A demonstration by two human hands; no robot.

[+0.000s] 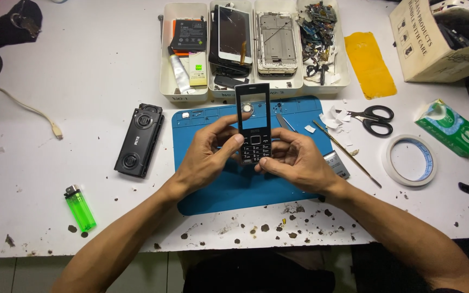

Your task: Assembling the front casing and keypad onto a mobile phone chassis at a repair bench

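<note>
Standing upright between both hands, phone front cover, long axis vertical.

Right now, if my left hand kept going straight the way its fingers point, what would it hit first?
Your left hand points right, toward the black keypad phone front it already touches; just beyond is your right hand, though depth is unclear.
</note>
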